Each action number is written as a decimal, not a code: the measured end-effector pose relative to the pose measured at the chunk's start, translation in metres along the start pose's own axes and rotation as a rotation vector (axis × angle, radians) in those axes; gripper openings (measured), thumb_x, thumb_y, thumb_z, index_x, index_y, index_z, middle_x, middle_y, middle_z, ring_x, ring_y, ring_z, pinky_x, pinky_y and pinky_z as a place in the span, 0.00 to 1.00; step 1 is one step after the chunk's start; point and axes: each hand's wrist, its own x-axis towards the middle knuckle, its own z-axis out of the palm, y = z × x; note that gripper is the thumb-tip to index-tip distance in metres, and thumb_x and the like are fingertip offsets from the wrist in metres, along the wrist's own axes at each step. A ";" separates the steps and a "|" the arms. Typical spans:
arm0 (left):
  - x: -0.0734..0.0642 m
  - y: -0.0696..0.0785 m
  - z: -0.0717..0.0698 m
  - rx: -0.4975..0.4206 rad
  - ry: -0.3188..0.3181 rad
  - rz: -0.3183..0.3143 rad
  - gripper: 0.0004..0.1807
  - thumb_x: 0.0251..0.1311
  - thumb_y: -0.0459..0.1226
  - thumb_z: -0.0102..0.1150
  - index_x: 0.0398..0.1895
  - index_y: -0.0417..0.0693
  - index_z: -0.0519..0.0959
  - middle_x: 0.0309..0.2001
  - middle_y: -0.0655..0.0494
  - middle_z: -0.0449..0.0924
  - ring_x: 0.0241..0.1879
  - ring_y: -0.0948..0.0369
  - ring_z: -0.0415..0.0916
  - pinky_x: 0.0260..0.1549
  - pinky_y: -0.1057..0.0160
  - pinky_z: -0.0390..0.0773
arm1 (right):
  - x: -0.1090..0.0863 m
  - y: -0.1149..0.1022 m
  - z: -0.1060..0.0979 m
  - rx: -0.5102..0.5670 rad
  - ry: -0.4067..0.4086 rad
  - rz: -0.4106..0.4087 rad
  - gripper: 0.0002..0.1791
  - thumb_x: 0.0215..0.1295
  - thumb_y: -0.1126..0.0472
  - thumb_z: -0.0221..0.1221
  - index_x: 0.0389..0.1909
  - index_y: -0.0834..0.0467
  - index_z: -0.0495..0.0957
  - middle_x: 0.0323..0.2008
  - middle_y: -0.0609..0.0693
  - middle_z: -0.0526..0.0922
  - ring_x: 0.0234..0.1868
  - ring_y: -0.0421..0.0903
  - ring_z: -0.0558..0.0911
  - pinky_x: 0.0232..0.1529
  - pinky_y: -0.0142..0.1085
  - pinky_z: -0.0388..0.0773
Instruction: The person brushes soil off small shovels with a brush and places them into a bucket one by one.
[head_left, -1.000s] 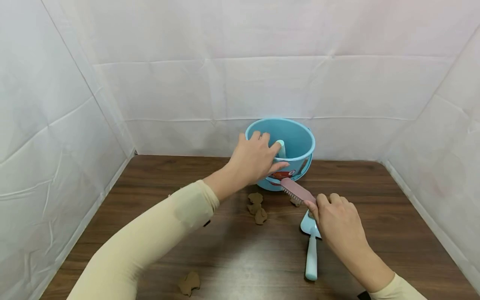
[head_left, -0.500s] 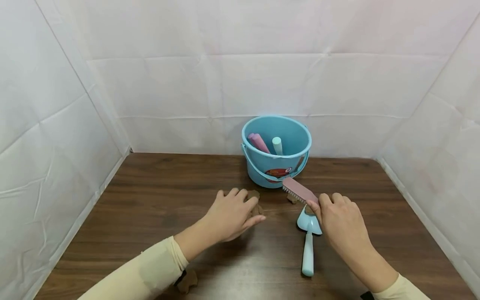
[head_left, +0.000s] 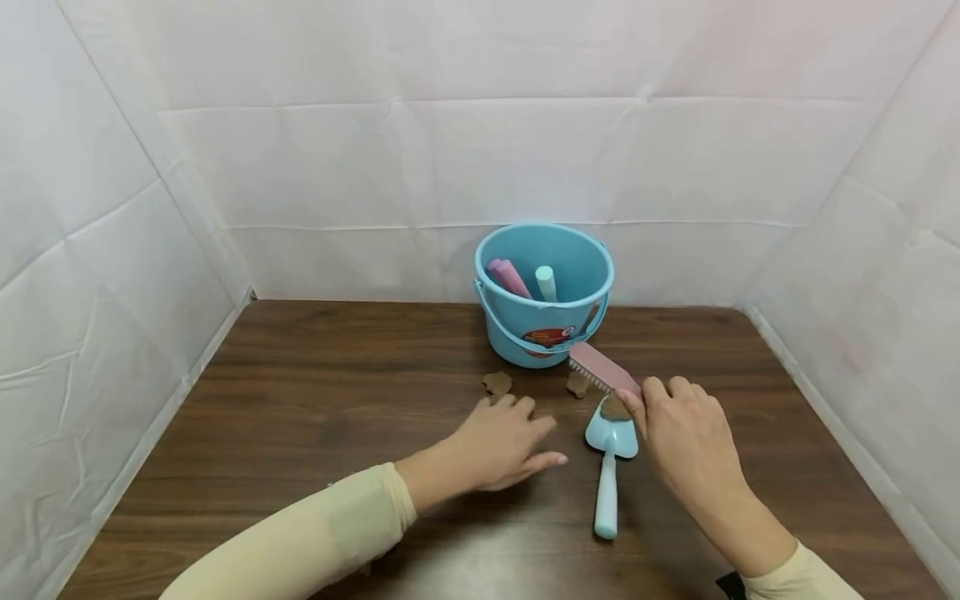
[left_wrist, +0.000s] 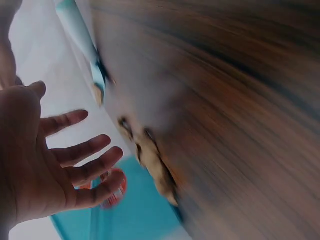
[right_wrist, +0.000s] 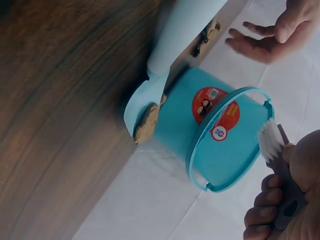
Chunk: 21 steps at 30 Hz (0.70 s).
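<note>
My left hand (head_left: 498,446) hovers over the table with its fingers spread and holds nothing. In the left wrist view, its bare palm (left_wrist: 37,155) shows beside several flat brown pieces (left_wrist: 155,170). My right hand (head_left: 686,442) grips a pink brush (head_left: 602,365) by its handle, bristles facing down. The right wrist view shows the white bristles (right_wrist: 270,142) near the bucket. Below the brush lies a small light-blue shovel (head_left: 611,439) with a brown piece (head_left: 615,407) on its blade. Other brown pieces lie by the bucket, one (head_left: 497,382) just beyond my left fingers.
A blue bucket (head_left: 517,333) with a lowered handle stands at the back of the wooden table (head_left: 337,383). Pink handles (head_left: 512,278) and a pale green handle (head_left: 547,285) stick up inside it. White cloth walls (head_left: 420,167) enclose the back and sides.
My left hand has come down from the bucket's rim to the table by the brown pieces, then moved right and nearer me. My right hand keeps the brush in nearly the same place.
</note>
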 end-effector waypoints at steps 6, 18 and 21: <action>0.034 0.036 0.005 -0.018 -0.065 0.110 0.31 0.71 0.69 0.29 0.67 0.74 0.70 0.59 0.56 0.75 0.54 0.54 0.76 0.47 0.49 0.80 | -0.007 0.009 -0.008 -0.005 -0.032 0.049 0.25 0.73 0.51 0.59 0.20 0.59 0.63 0.15 0.50 0.58 0.15 0.50 0.61 0.17 0.44 0.61; 0.056 0.075 0.020 0.127 -0.125 0.152 0.27 0.68 0.70 0.37 0.54 0.70 0.77 0.49 0.60 0.76 0.48 0.58 0.75 0.37 0.56 0.80 | -0.011 0.012 -0.013 0.005 -0.034 0.082 0.23 0.71 0.53 0.61 0.21 0.59 0.64 0.16 0.52 0.61 0.15 0.51 0.63 0.17 0.44 0.62; 0.059 0.078 0.023 0.175 -0.092 0.141 0.23 0.71 0.65 0.44 0.53 0.66 0.78 0.49 0.59 0.77 0.46 0.59 0.75 0.36 0.58 0.81 | -0.013 0.013 -0.013 0.008 -0.025 0.082 0.23 0.70 0.53 0.62 0.21 0.59 0.65 0.16 0.52 0.61 0.15 0.52 0.63 0.16 0.45 0.62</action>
